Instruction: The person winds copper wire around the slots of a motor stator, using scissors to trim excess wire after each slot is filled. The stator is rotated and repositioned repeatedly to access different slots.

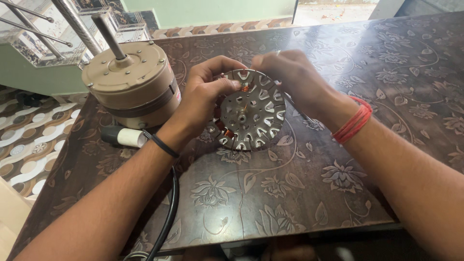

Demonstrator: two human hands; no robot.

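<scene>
A round slotted motor stator (251, 110), tilted with its flat face toward the viewer above the floral table (299, 193), is gripped at its left rim by the left hand (205, 99), while the right hand (290, 77) pinches its far top edge.

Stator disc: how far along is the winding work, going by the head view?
Done: the stator disc is out of the beige motor housing, which stands apart at the left. A few slots show copper coil.
In hand: the left hand grips the disc's rim and tilts it; the right hand works at its top edge, near copper there.
Left: most slots look bare; disc and housing are still separate.
</scene>
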